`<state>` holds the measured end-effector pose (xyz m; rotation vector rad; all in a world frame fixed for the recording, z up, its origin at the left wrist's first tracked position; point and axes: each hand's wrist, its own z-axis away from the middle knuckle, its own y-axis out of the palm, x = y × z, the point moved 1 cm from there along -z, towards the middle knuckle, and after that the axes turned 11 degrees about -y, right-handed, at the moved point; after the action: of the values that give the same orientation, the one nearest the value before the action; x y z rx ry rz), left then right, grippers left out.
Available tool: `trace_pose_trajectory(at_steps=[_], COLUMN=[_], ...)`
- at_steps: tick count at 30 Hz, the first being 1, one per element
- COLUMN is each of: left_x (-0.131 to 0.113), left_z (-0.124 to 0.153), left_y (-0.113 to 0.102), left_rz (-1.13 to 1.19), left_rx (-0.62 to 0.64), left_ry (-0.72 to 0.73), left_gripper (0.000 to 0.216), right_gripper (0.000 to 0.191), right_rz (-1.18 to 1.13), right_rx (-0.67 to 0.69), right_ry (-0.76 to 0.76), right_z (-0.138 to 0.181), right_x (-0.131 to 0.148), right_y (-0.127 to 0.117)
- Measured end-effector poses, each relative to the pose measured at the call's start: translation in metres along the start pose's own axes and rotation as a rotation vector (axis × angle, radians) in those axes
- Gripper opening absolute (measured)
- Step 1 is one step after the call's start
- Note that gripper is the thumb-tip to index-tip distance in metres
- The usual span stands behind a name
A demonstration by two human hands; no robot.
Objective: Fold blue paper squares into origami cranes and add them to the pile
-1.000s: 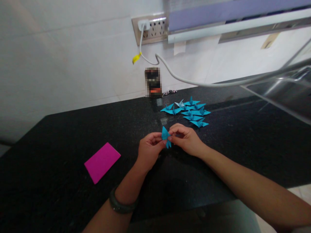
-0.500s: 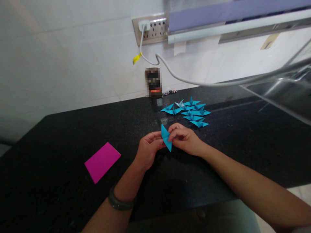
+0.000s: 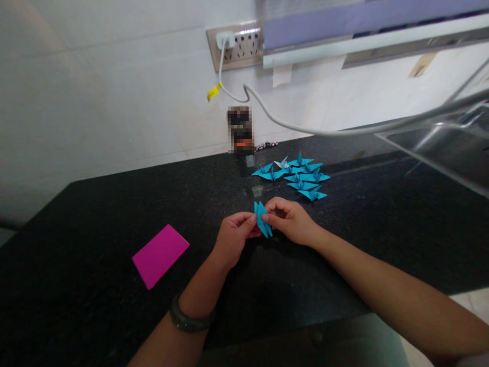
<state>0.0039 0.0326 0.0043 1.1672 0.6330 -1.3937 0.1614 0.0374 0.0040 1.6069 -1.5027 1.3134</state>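
Black stone bench [image 3: 95, 214] runs left to right, pale tiled wall behind it, a socket strip [image 3: 239, 47] high on the wall with a white cable [image 3: 290, 125] trailing off right.

Far right of centre on the bench: a cluster of finished blue paper cranes [image 3: 300, 176], roughly eight or nine, lying flat and touching or overlapping one another. One looks paler than the rest.

Near left: a stack of magenta paper [image 3: 160, 255], flat, well apart from the hands. Thickness hard to read.

Centre, just near of the cluster: both hands meet over the bench. Left hand [image 3: 233, 239], dark bracelet [image 3: 189, 318] on its wrist, pinches the left side of a half-folded blue paper piece [image 3: 262, 219]; right hand [image 3: 292, 221] pinches the right side, fingers curled in tight. Piece stands upright, narrow and pointed; no spread wings visible.

Judgement: many cranes done; this one mid-fold, with shaping left; magenta paper untouched.
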Motion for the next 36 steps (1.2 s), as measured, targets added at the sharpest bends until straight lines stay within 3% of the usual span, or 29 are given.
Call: trace_pose_trajectory(at_steps=[3, 11, 18, 21, 24, 28, 31, 36], left_x=[0.0008, 0.0026, -0.0005, -0.0013, -0.0015, -0.0013, -0.0003, -0.0001], left_z=[0.0, -0.0002, 0.0009, 0.0017, 0.002, 0.002, 0.0019, 0.0008], left_y=[0.0009, 0.0011, 0.0008, 0.0012, 0.0011, 0.0014, 0.0024, 0.0006], left_rz=[-0.007, -0.005, 0.086, 0.099, 0.128, 0.202, 0.174, 0.007], left_rx=[0.025, 0.068, 0.009, 0.014, 0.057, 0.104, 0.096, -0.072], left_ry=[-0.006, -0.027, -0.05, 0.002, 0.016, 0.001, 0.013, 0.074], left_gripper=[0.021, 0.022, 0.029, 0.031, 0.02, 0.02, 0.027, 0.019], right_gripper=[0.017, 0.025, 0.032, 0.025, 0.016, 0.021, 0.027, 0.02], right_rz=[-0.1, -0.312, -0.444, -0.496, -0.564, -0.68, -0.65, -0.443], right_rx=[-0.037, -0.095, -0.055, -0.059, -0.091, -0.161, -0.179, -0.15], right_ry=[0.11, 0.159, 0.179, 0.2, 0.286, 0.374, 0.354, 0.308], right_z=[0.0003, -0.0022, -0.0014, -0.0008, -0.0008, -0.0018, -0.0023, -0.0011], right_x=[-0.0027, 0.0008, 0.0017, 0.0032, 0.0041, 0.0043, 0.0034, 0.0025], right_y=[0.0039, 0.0059, 0.0052, 0.0059, 0.0047, 0.0014, 0.0013, 0.0047])
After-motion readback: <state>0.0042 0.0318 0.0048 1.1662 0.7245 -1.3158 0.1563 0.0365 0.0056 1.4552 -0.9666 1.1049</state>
